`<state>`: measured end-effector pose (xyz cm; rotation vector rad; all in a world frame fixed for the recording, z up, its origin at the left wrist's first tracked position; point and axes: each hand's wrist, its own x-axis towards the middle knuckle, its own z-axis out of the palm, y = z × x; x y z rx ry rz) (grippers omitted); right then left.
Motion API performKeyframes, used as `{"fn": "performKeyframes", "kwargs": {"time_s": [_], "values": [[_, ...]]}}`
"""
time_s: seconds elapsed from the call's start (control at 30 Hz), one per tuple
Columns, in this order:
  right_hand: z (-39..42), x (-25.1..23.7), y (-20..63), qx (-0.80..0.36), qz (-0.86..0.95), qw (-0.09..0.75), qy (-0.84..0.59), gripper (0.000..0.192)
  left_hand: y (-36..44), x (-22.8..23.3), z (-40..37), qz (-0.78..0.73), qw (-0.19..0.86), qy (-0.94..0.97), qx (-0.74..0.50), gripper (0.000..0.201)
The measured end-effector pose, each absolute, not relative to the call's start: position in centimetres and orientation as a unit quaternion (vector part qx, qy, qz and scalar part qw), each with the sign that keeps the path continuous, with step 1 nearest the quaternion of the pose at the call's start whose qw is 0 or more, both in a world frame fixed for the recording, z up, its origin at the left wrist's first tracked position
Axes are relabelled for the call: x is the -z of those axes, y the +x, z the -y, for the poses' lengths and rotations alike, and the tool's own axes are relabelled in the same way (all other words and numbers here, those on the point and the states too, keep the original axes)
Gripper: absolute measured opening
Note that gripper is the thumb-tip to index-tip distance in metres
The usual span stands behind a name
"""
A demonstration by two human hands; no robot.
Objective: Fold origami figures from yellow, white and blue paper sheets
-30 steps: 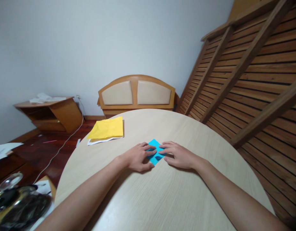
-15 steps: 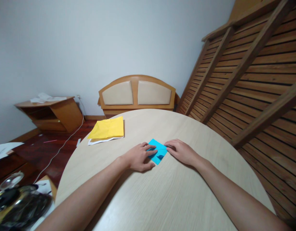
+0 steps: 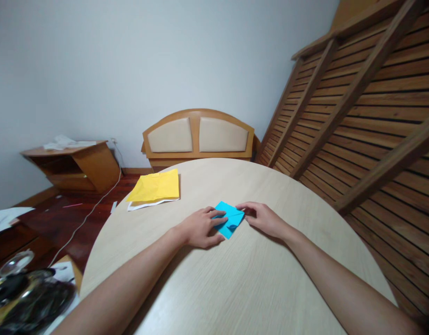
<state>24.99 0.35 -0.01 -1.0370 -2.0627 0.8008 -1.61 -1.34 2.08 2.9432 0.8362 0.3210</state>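
Observation:
A small folded sheet of blue paper (image 3: 234,214) lies on the round table, turned like a diamond, with creases and a small raised flap near its lower edge. Across its left part rest the spread fingers of my left hand (image 3: 203,228), pressing it against the tabletop; the thumb is near the bottom corner. At the right corner, my right hand (image 3: 262,217) has its thumb and forefinger curled around the paper's tip, which is slightly lifted. The fingers partly cover that tip.
A yellow sheet stack (image 3: 157,186) with white paper beneath lies at the left of the pale round table (image 3: 270,279). Beyond stands a padded headboard (image 3: 223,135). Wooden slats (image 3: 340,121) lean at the right. A dark plastic bag (image 3: 43,298) sits lower left.
My right hand's forefinger has moved slightly up and left over the paper, and the right corner has risen a little. My left hand stays in place.

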Motion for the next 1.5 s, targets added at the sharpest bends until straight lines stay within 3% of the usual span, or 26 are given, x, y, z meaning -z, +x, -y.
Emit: {"fn": "performKeyframes", "kwargs": {"time_s": [0.33,0.67,0.8,0.97,1.1,1.2,1.27,1.5], "values": [[-0.6,0.0,25.3,-0.247,0.825,0.335,-0.382,0.024,-1.6,-1.9,1.3,-0.278,0.044,0.954,-0.102,0.062],[-0.5,0.1,24.6,-0.221,0.828,0.372,-0.356,0.035,-1.7,-1.9,1.2,-0.280,0.053,0.952,-0.111,0.061],[-0.5,0.1,24.1,-0.184,0.833,0.368,-0.371,0.029,-1.6,-2.0,1.3,-0.276,0.051,0.953,-0.111,0.061],[-0.5,-0.5,24.2,-0.157,0.844,0.344,-0.381,0.021,-1.2,-1.5,1.2,-0.280,0.051,0.947,-0.150,0.046],[-0.2,-1.1,24.6,-0.161,0.815,0.372,-0.413,0.019,-0.9,-1.2,0.9,-0.307,0.066,0.918,-0.243,0.045],[0.1,-1.4,24.5,-0.201,0.786,0.404,-0.423,0.015,-0.8,-1.2,0.7,-0.363,0.080,0.872,-0.318,0.028],[0.2,-1.4,24.3,-0.231,0.768,0.421,-0.423,0.016,-0.7,-1.3,0.6,-0.416,0.101,0.830,-0.357,0.018],[0.0,-1.4,23.7,-0.311,0.728,0.444,-0.421,0.020,-0.2,-1.7,-0.1,-0.428,0.324,0.676,-0.504,0.022]]}}
